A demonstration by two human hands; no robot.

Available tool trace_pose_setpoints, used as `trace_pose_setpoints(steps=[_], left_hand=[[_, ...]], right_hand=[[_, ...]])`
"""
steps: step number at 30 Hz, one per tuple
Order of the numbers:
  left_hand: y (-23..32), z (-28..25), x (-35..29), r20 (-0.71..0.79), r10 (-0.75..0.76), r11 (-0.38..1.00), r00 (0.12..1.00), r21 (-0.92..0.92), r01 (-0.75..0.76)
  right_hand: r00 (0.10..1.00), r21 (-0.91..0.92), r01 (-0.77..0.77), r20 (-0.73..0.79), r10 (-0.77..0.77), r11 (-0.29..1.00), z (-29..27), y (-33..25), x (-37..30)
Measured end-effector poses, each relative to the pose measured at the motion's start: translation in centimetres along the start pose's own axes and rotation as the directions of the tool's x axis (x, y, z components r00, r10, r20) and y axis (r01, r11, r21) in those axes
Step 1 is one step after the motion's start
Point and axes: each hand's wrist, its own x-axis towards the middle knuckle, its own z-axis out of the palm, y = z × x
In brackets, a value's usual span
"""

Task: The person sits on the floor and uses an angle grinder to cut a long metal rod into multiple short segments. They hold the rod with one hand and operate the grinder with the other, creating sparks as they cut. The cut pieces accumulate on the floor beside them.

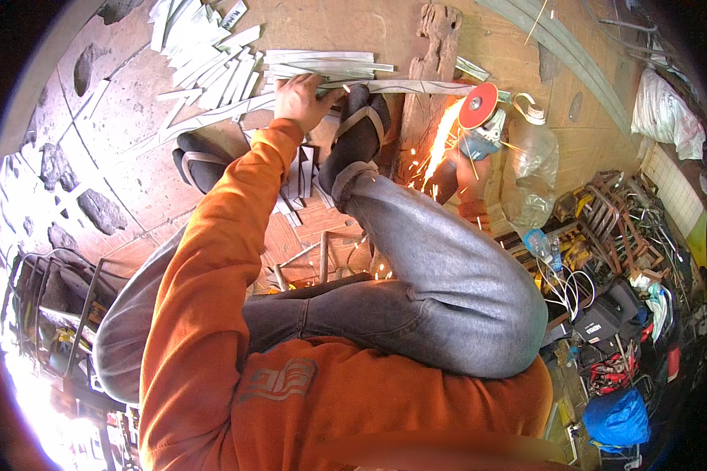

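Note:
A long flat metal strip (424, 86) runs left to right across the floor, its right part resting on a weathered wooden block (430, 59). My left hand (297, 102) is closed over the strip, beside my sandalled right foot (357, 125), which is set against the strip. An angle grinder (481, 141) is gripped in my right hand (473, 174). Its red disc (478, 107) is at the strip's right end, and bright sparks (446, 137) stream down toward me. The disc hides the exact contact point. Several short cut strips (322, 57) lie stacked just beyond my left hand.
Many loose strip pieces (212, 67) are heaped at the far left. To the grinder's right lies a large clear plastic bottle (534, 169). Tools and metal parts (605, 228) crowd the right, with a blue plastic bag (617, 418). A metal frame (63, 306) stands left.

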Motion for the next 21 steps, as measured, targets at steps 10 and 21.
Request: trace_pose_setpoints(steps=[10, 21], left_hand=[[0.0, 0.1, 0.1, -0.036, 0.016, 1.0, 0.999, 0.004, -0.016], [-0.2, 0.3, 0.1, 0.002, 0.007, 1.0, 1.0, -0.009, -0.007]], right_hand=[[0.991, -0.022, -0.136, -0.007, 0.136, 0.991, 0.1, -4.8, 2.5], [0.995, 0.041, -0.089, 0.04, 0.087, 0.995, -0.4, -1.3, 1.6]])
